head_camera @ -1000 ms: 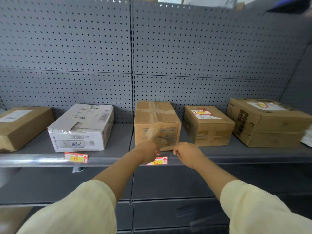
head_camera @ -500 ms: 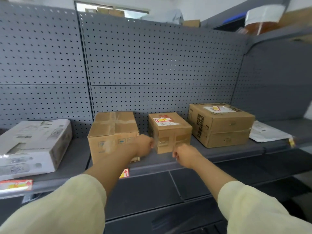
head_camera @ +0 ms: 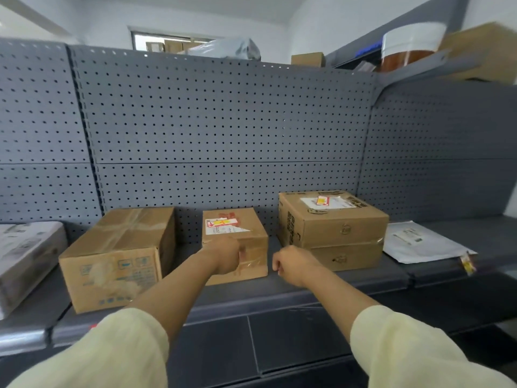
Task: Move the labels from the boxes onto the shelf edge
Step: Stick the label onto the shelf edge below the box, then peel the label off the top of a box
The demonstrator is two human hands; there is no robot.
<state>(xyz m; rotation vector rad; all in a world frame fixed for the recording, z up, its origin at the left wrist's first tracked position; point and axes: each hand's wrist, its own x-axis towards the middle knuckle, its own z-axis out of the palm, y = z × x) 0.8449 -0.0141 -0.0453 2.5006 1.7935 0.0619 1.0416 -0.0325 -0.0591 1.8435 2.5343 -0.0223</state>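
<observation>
A small cardboard box (head_camera: pixel 251 236) stands mid-shelf with a red and yellow label (head_camera: pixel 222 222) on its top. My left hand (head_camera: pixel 225 256) is a closed fist against that box's front face. My right hand (head_camera: pixel 291 264), also closed and holding nothing I can see, hovers just right of the box. A larger cardboard box (head_camera: pixel 333 228) to the right carries another red and yellow label (head_camera: pixel 323 200) on top. A taped box (head_camera: pixel 117 256) with no label on top stands to the left. The grey shelf edge (head_camera: pixel 279 301) runs below my hands.
A white box (head_camera: pixel 25 256) lies at the far left. A white mailer bag (head_camera: pixel 419 242) with a small tag (head_camera: pixel 467 264) rests at the right. The perforated back panel (head_camera: pixel 223 130) rises behind. An upper right shelf holds a jar (head_camera: pixel 409 49) and cartons.
The view has swung right and up. Both hands rose from the label at the shelf edge below the taped box and now sit at the small box.
</observation>
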